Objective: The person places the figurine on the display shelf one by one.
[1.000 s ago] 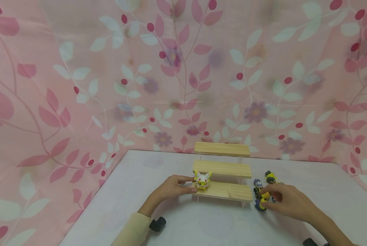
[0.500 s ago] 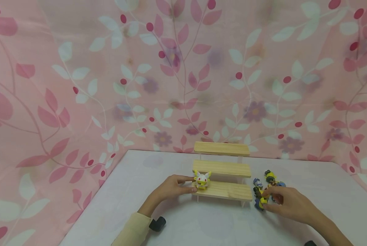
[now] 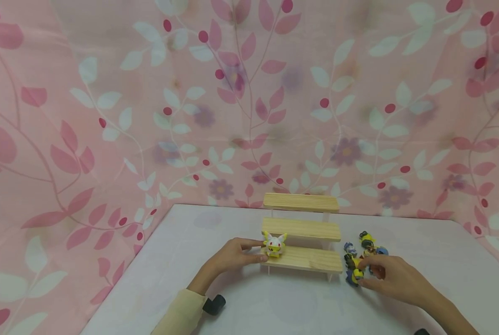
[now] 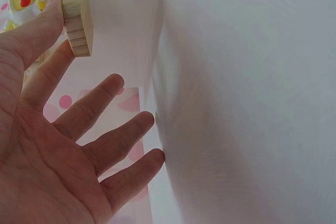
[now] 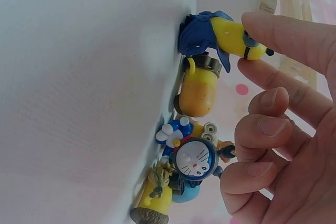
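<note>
At the left end of the lowest wooden shelf, my left hand rests with thumb and forefinger at the board's end; its other fingers spread straight, as the left wrist view shows. Right beside those fingertips, a white and yellow figurine with big ears stands upright on the board. On the right, my right hand pinches a yellow Minion figurine with a blue cape by its head, between thumb and forefinger. The figurine's caped lower end is at the tabletop. The right hand's other fingers are curled.
Two higher wooden shelves rise behind the lowest one. Several more figurines are clustered by my right hand, among them a yellow and orange one and a blue-and-white cat figurine. A floral pink cloth hangs behind the white table.
My right hand has shifted slightly down and right among the figurines, uncovering more of the ones behind it. The left hand and the white and yellow figurine have stayed in place.
</note>
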